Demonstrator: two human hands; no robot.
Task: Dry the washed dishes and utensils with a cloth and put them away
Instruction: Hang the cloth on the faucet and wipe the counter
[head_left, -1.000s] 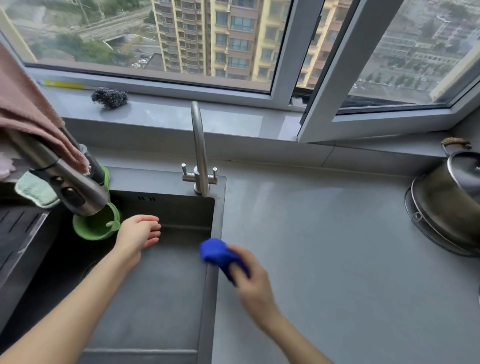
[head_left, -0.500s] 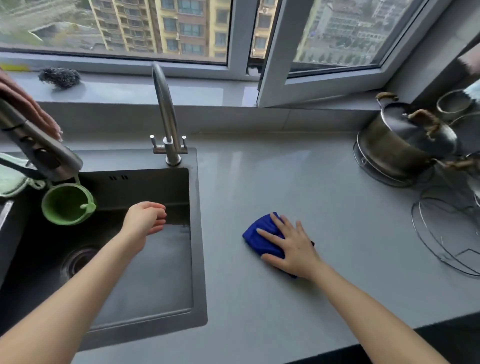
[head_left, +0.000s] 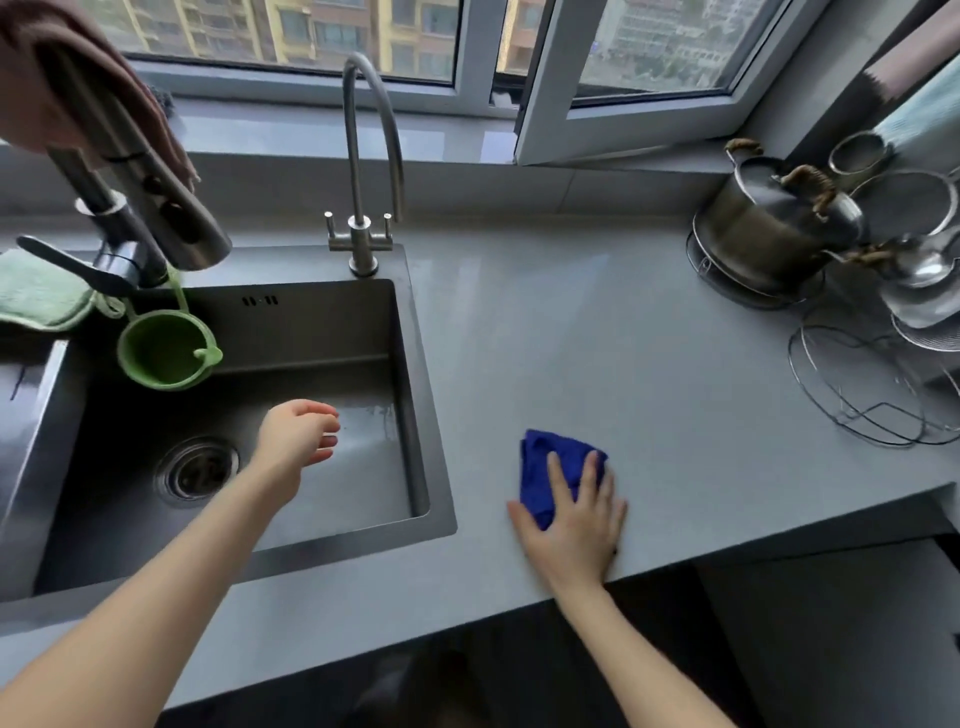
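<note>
Since half a second earlier, the right hand (head_left: 576, 525) had drawn the blue cloth (head_left: 550, 467) a little nearer the counter's front edge, and the view had tipped downward so that dark cabinet fronts showed along the bottom of the frame. That hand lay flat on the cloth at lower centre-right, fingers straight and spread, pressing it onto the grey counter (head_left: 597, 338); the cloth's bunched upper part stuck out beyond the fingertips. To its left, the left hand (head_left: 298, 434) hovered over the sink (head_left: 332, 332), fingers loosely curled and holding nothing. Its forearm crossed the sink's front rim from the lower left corner. A round drain (head_left: 197, 470) sat in the basin floor at left, and a wet patch showed on the basin floor just right of the left hand. At the sink's back rim stood a tall curved tap (head_left: 363, 171), upper centre. A larger pull-out faucet (head_left: 150, 187) leaned in from the upper left, with a brownish towel (head_left: 78, 67) draped over it. Below it a green cup-shaped strainer (head_left: 163, 353) hung inside the sink, and a pale green cloth (head_left: 39, 293) lay at the left edge. At upper right, a lidded steel pot (head_left: 769, 228) sat on a wire rack, with steel bowls (head_left: 924, 291) and another wire rack (head_left: 862, 384) beside it. Windows ran across the top, one sash swung inward.
</note>
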